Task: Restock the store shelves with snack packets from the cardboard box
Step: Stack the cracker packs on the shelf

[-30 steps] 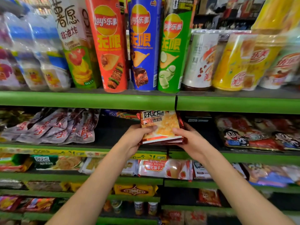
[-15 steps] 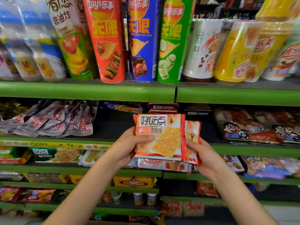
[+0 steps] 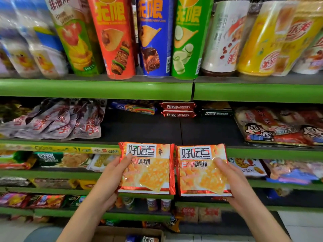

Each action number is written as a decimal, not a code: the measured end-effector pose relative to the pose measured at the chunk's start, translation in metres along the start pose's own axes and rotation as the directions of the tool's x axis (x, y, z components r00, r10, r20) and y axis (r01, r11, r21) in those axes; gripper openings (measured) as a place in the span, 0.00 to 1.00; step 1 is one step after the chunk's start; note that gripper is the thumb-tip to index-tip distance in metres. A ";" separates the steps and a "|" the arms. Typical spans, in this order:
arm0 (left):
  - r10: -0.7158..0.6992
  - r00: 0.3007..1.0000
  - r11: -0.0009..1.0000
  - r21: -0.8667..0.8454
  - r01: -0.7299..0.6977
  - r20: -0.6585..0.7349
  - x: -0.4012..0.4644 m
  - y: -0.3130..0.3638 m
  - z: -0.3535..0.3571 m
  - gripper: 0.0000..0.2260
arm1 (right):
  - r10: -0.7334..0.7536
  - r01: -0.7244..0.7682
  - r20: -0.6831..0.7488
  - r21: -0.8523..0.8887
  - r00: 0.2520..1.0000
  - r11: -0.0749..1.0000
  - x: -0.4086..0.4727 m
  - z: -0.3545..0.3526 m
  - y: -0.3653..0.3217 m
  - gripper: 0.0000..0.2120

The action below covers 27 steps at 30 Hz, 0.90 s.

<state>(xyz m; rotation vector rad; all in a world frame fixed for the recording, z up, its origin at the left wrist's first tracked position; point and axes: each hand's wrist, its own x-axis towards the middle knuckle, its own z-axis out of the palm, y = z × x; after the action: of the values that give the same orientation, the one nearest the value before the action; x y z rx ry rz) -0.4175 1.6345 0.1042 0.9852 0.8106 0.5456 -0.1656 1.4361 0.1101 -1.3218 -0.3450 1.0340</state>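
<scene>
In front of the green shelves (image 3: 96, 89), we hold two orange cracker packets side by side, upright, faces toward us. Our left hand (image 3: 110, 177) grips the left packet (image 3: 148, 169) by its left edge, thumb across the front, fingers curled behind. Our right hand (image 3: 232, 179) grips the right packet (image 3: 197, 172) the same way at its right edge. Two matching red packets (image 3: 178, 110) lie stacked deep on the dark middle shelf (image 3: 148, 130). The cardboard box (image 3: 122, 233) sits below, between our forearms.

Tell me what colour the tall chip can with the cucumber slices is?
Green, seen in the head view: the cucumber chip can stands on the top shelf.
</scene>
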 end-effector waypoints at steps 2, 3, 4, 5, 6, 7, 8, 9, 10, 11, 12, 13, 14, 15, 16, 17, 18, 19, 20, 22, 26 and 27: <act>0.000 1.000 1.000 0.003 0.000 -0.023 -0.001 -0.004 0.001 0.22 | -0.007 0.007 -0.011 -0.014 1.000 1.000 -0.001 0.000 0.002 0.17; 0.008 1.000 1.000 0.009 -0.008 -0.027 -0.001 -0.005 0.001 0.21 | -0.009 0.009 -0.015 -0.020 1.000 1.000 -0.001 0.000 0.003 0.17; 0.015 0.999 1.000 0.016 -0.014 -0.030 -0.001 -0.006 0.001 0.20 | -0.010 0.009 -0.018 -0.022 1.000 1.000 -0.001 0.000 0.003 0.18; 0.016 0.999 1.000 0.023 -0.016 -0.030 -0.001 -0.006 0.002 0.18 | -0.010 0.009 -0.022 -0.020 1.000 1.000 0.000 -0.001 0.004 0.20; 0.017 0.999 0.999 0.028 -0.016 -0.029 -0.001 -0.007 0.001 0.18 | -0.008 0.008 -0.026 -0.017 1.000 1.000 0.000 -0.001 0.005 0.22; 0.017 0.999 0.999 0.029 -0.017 -0.028 -0.001 -0.007 0.002 0.18 | -0.008 0.007 -0.027 -0.013 1.000 1.000 -0.001 -0.001 0.006 0.23; 0.020 0.999 0.999 0.030 -0.020 -0.025 -0.002 -0.008 0.002 0.19 | -0.010 0.009 -0.027 -0.006 1.000 1.000 -0.001 -0.001 0.006 0.24; 0.024 0.999 0.999 0.033 -0.024 -0.022 -0.002 -0.008 0.002 0.19 | -0.011 0.011 -0.030 0.003 1.000 1.000 -0.002 -0.002 0.006 0.24; 0.030 0.999 0.999 0.036 -0.030 -0.018 -0.002 -0.009 0.002 0.20 | -0.012 0.012 -0.034 0.010 0.999 1.000 -0.002 -0.002 0.006 0.24; 0.038 0.999 0.999 0.039 -0.038 -0.014 -0.002 -0.009 0.002 0.20 | -0.012 0.013 -0.039 0.013 0.999 1.000 -0.003 -0.003 0.006 0.24; 0.044 0.999 0.998 0.043 -0.043 -0.011 -0.003 -0.009 0.003 0.20 | -0.011 0.011 -0.040 0.009 0.999 1.000 -0.003 -0.003 0.006 0.24; 0.044 0.999 0.998 0.044 -0.044 -0.011 -0.003 -0.009 0.004 0.20 | -0.006 0.006 -0.042 0.008 0.999 1.000 -0.003 -0.003 0.006 0.24; 0.044 0.999 0.998 0.047 -0.043 -0.012 -0.002 -0.009 0.004 0.19 | -0.002 0.003 -0.041 0.013 0.999 1.000 -0.003 -0.003 0.006 0.24; 0.046 0.999 0.998 0.049 -0.045 -0.010 -0.003 -0.009 0.005 0.18 | -0.001 0.001 -0.038 0.014 0.999 1.000 -0.004 -0.003 0.005 0.24; 0.046 0.999 0.998 0.051 -0.045 -0.008 -0.003 -0.009 0.005 0.17 | -0.001 0.001 -0.032 0.011 0.999 1.000 -0.004 -0.002 0.005 0.25; 0.045 0.999 0.998 0.053 -0.044 -0.009 -0.003 -0.009 0.006 0.16 | 0.001 -0.001 -0.032 0.008 0.999 1.000 -0.005 -0.001 0.004 0.24; 0.045 0.999 0.997 0.058 -0.044 -0.009 -0.003 -0.009 0.006 0.15 | 0.000 0.001 -0.030 0.004 1.000 1.000 -0.005 -0.001 0.004 0.23; 0.047 0.999 0.997 0.060 -0.046 -0.008 -0.003 -0.009 0.006 0.14 | -0.001 0.001 -0.031 0.008 1.000 1.000 -0.005 0.000 0.004 0.23; 0.052 0.999 0.997 0.063 -0.052 -0.007 -0.003 -0.009 0.006 0.13 | -0.006 0.006 -0.028 0.010 1.000 1.000 -0.006 0.000 0.004 0.23; 0.048 0.999 0.997 0.066 -0.047 -0.023 -0.002 -0.011 0.005 0.15 | 0.004 -0.004 -0.038 0.005 0.999 1.000 -0.005 -0.001 0.005 0.24; 0.030 0.999 0.997 0.078 -0.027 -0.033 -0.002 -0.011 0.007 0.23 | 0.028 -0.028 -0.051 0.002 0.998 1.000 -0.006 0.001 0.005 0.23; 0.024 0.999 0.997 0.078 -0.021 -0.033 -0.002 -0.012 0.007 0.24 | 0.030 -0.030 -0.051 0.007 0.998 1.000 -0.007 0.002 0.004 0.23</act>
<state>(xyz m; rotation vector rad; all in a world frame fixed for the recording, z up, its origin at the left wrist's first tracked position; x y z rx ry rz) -0.4126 1.6243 0.0967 1.0594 0.8570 0.5548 -0.1720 1.4318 0.1091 -1.3488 -0.2839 1.0234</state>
